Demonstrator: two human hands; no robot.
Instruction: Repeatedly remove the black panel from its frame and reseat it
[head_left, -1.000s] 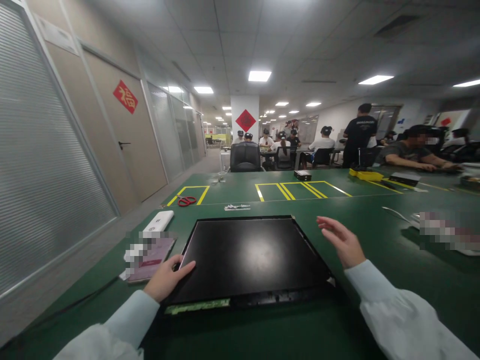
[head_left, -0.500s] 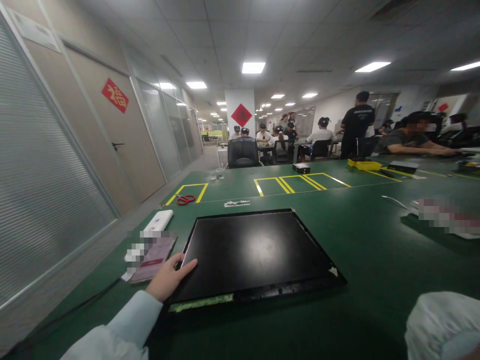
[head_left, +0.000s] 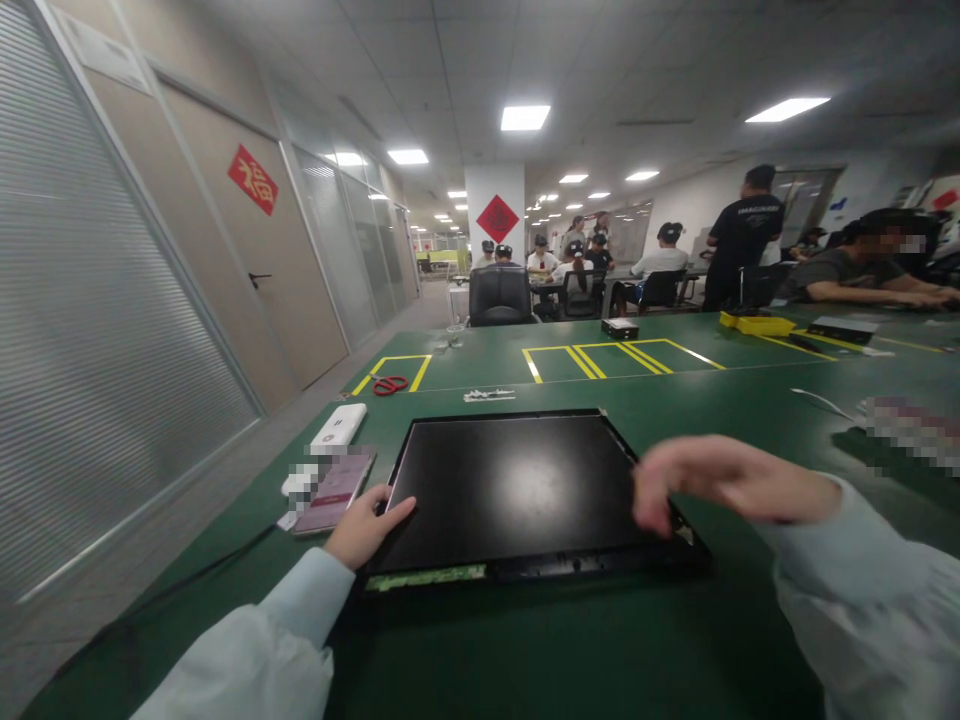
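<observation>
A black LCD panel (head_left: 495,490) lies flat on the green table, screen side up. Along its front left edge runs a strip of green circuit board (head_left: 427,577). My left hand (head_left: 369,525) grips the panel's left edge, the thumb resting on top and the other fingers partly hidden at the side. Above the panel's right edge hovers my right hand (head_left: 697,480), bent downward at the wrist. Its fingers are smeared by motion, so I cannot tell whether they touch the panel. A whitish tab (head_left: 684,535) shows at the front right corner.
Left of the panel lie a phone-like flat object (head_left: 337,490) and a white device (head_left: 339,428) with a dark cable. Beyond are red-handled scissors (head_left: 390,385), small white pieces (head_left: 489,396), a black box (head_left: 619,329) and a yellow tray (head_left: 756,324). People sit further back.
My right hand has come in from the lower right to the panel's right edge. My left hand keeps its hold. The whole view has shifted slightly.
</observation>
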